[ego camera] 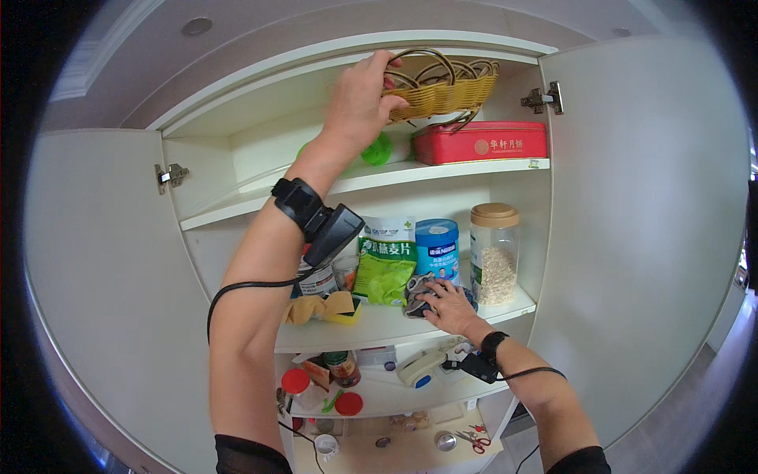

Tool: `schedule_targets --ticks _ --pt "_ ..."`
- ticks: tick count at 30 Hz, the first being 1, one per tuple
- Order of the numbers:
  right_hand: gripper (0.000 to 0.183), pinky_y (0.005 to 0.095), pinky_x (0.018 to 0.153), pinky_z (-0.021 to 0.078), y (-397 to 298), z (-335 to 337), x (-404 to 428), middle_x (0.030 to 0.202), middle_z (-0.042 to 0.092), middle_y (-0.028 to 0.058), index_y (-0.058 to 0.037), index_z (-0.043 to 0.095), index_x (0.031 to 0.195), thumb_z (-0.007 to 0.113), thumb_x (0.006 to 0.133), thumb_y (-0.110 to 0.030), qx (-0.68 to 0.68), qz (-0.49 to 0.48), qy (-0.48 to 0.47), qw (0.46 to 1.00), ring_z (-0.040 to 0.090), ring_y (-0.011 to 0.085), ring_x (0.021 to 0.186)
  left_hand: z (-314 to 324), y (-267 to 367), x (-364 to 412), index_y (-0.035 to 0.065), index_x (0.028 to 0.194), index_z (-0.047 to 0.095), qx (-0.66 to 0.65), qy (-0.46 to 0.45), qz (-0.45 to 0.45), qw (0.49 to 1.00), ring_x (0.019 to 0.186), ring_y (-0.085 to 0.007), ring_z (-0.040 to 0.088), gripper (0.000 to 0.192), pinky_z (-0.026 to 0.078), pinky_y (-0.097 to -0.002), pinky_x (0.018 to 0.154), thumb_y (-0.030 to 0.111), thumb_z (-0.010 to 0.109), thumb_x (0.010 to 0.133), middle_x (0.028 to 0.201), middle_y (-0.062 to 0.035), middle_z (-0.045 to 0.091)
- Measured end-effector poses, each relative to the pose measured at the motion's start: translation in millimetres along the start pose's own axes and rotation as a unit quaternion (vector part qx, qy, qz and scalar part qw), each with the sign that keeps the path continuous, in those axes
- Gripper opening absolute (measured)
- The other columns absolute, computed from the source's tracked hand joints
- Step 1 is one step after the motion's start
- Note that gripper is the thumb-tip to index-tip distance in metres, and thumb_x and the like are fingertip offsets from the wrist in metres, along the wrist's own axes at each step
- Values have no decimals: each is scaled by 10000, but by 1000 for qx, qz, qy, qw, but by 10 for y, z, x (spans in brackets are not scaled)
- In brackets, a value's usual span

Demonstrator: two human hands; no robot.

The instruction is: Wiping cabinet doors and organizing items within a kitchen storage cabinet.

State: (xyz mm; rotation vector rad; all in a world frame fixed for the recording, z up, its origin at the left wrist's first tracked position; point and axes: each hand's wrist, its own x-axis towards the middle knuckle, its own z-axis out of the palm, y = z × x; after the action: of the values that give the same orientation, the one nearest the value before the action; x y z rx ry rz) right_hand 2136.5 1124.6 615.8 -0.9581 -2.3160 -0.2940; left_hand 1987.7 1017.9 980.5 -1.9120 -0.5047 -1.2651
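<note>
With my left hand I grip the left end of a yellow woven basket, raised at the top shelf; its dark loop handles stick up. Beneath the basket's right part lies a red metal tin. My right hand rests on a crumpled grey cloth on the middle shelf; how firmly its fingers hold the cloth is unclear. Behind the cloth stands a blue canister, with a green and white oat bag to its left and a clear jar of oats to its right.
Open cabinet doors flank the shelves. A yellow sponge and a beige cloth lie near the middle shelf's edge. Lower down are red-lidded jars, a cream handheld device, a metal can and red-handled scissors.
</note>
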Motion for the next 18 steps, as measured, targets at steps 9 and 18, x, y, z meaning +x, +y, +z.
schedule_targets --ticks 9,18 --pt "400 499 948 341 0 -32 -34 1339 438 82 -210 555 1206 586 820 -306 -1 -3 4 1000 333 289 1262 550 -80 226 24 1133 506 27 74 39 996 835 -330 617 561 484 -385 721 140 778 656 922 -141 635" --pt "403 505 974 309 -4 -44 -18 1353 421 94 -194 540 1224 567 839 -312 7 4 -14 1000 311 292 1279 636 -281 297 20 1077 502 11 87 -61 994 927 -347 615 592 474 -388 819 105 817 583 966 -149 642"
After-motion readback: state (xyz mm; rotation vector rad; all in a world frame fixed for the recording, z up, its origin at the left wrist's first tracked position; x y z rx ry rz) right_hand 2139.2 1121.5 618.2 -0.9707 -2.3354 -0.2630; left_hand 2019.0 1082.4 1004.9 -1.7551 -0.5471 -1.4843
